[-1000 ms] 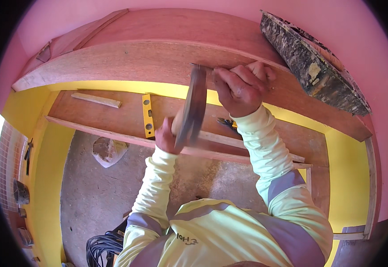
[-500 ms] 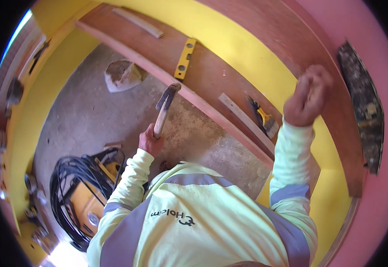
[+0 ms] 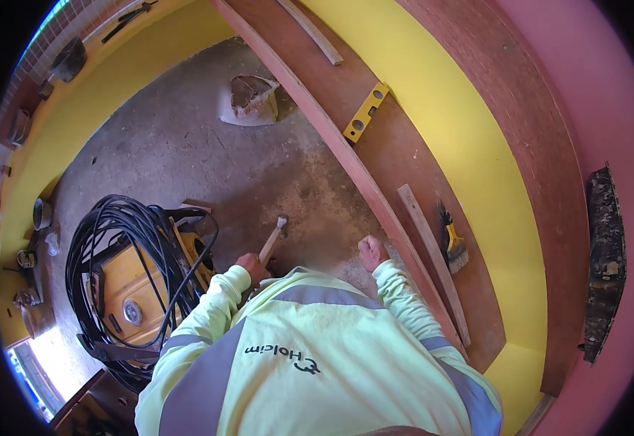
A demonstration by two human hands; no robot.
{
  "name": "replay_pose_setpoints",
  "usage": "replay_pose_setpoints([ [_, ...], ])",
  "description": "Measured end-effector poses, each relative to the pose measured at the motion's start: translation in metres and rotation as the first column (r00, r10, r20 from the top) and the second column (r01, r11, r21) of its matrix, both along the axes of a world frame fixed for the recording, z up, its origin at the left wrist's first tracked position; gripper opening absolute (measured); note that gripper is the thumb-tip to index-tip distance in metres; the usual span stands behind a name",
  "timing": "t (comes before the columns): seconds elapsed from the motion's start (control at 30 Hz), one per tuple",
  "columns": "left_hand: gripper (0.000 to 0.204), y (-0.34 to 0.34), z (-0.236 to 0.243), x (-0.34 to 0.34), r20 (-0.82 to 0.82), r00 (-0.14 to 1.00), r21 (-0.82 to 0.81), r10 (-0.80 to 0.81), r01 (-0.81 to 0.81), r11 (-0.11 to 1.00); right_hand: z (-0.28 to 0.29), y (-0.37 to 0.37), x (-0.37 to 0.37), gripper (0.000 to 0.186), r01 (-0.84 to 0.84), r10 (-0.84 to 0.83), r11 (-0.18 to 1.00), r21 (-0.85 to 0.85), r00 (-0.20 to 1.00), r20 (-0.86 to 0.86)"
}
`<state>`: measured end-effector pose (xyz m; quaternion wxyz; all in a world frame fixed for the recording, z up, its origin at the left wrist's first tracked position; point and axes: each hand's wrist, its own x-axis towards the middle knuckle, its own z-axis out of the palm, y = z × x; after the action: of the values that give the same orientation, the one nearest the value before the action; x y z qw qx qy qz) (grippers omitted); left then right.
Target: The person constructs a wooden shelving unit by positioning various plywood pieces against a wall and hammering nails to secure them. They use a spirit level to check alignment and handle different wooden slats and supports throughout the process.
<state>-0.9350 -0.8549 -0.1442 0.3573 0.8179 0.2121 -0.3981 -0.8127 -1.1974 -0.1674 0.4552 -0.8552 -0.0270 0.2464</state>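
Observation:
My left hand [image 3: 252,268] grips the light wooden handle of a claw hammer [image 3: 269,245], whose metal head points away from me, over the floor in front of my body. Closed into a fist, my right hand [image 3: 373,252] hangs beside the front edge of the lower wooden shelf [image 3: 375,184]. Whatever it may hold is hidden by the fingers. On that shelf lie a yellow spirit level [image 3: 366,112], a pale wood strip [image 3: 431,254] and a brush with a yellow and black handle [image 3: 453,243].
An upper brown shelf [image 3: 517,138] runs along the yellow and pink wall. A dark, spattered board [image 3: 606,265] lies at the far right. Black cable coils [image 3: 120,218] sit over a yellow machine [image 3: 153,280] on my left. An open sack [image 3: 250,102] stands on the concrete floor [image 3: 157,152].
My right hand has dropped from beside the upper shelf to near the lower shelf's edge. The hammer in my left hand has come down closer to my body. The view has turned somewhat.

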Motion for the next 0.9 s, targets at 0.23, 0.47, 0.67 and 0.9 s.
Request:
replay_pose_setpoints([
  [0.23, 0.047, 0.001, -0.011, 0.009, 0.072, 0.983, 0.033, -0.168, 0.166, 0.985, -0.016, -0.032, -0.022, 0.026, -0.085, 0.195, 0.821, -0.565, 0.971, 0.137],
  [0.47, 0.028, 0.043, 0.076, 0.060, 0.131, 0.957, -0.498, 0.258, -0.162, 0.852, -0.019, -0.037, -0.026, 0.018, -0.140, 0.238, 0.832, -0.536, 0.964, 0.117],
  [0.67, 0.029, 0.053, 0.070, 0.097, 0.179, 0.693, -0.816, 0.698, -0.292, 0.499, -0.006, -0.007, -0.011, 0.020, -0.099, 0.187, 0.948, -0.301, 0.942, 0.279],
  [0.9, 0.028, 0.050, -0.004, 0.200, -0.013, 0.366, -0.791, 0.930, -0.573, 0.214, 0.002, 0.019, 0.060, 0.019, -0.341, 0.381, 0.903, -0.261, 0.917, 0.121],
])
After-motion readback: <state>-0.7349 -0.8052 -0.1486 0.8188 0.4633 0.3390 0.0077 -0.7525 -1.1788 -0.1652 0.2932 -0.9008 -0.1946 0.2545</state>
